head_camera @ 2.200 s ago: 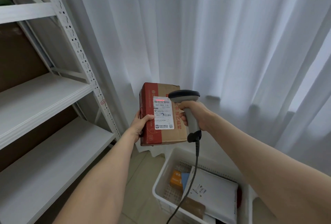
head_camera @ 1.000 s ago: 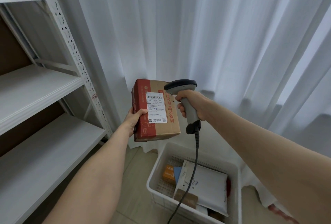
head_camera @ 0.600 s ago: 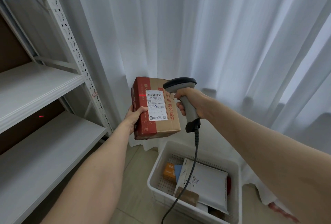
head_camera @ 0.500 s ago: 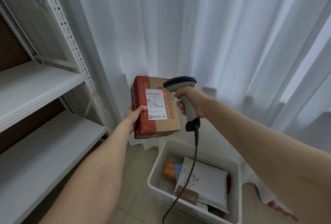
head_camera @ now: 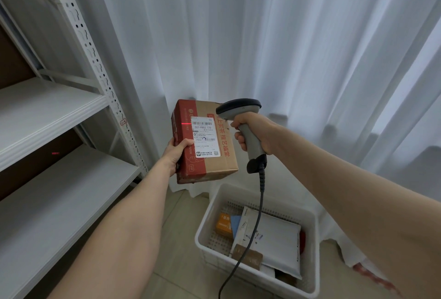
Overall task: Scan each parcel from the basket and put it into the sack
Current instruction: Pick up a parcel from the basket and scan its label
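The box (head_camera: 205, 141) is held in the left hand (head_camera: 175, 153), the scanner (head_camera: 241, 119) gripped in the right hand (head_camera: 253, 131) — the red line has slid left off the barcode, so re-aiming is likely needed.

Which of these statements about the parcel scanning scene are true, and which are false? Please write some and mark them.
1. The left hand holds a cardboard box. True.
2. The red scan line lies on the barcode. False: it sits left of the shipping label.
3. The right hand grips a corded barcode scanner. True.
4. The white basket is empty. False: a white mailer and small parcels lie inside.
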### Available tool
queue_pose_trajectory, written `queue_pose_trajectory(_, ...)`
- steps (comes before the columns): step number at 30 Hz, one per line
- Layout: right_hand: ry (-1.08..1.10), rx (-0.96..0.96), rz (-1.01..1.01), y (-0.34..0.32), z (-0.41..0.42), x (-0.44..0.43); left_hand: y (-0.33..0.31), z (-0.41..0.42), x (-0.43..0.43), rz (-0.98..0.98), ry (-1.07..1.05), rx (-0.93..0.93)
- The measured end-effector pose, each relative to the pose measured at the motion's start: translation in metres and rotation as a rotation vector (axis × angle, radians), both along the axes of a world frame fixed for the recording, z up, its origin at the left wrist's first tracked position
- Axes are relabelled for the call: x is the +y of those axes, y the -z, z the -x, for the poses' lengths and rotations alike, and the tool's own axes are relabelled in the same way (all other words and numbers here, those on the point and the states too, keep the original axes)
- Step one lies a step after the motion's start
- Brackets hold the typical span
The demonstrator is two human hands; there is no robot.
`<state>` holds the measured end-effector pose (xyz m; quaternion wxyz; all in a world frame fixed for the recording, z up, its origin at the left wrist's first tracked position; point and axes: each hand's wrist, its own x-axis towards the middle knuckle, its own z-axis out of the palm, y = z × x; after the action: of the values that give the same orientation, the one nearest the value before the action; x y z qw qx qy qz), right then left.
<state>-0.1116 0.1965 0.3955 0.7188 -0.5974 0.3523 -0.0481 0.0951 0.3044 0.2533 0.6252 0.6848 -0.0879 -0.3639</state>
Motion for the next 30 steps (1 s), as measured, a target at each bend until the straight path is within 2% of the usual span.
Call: queue_pose_trajectory(30, 0.025, 0.023, 0.032, -0.001, -0.018, 0.02, -0.004, -0.01, 0.018, -0.001, 0.038, -0.004)
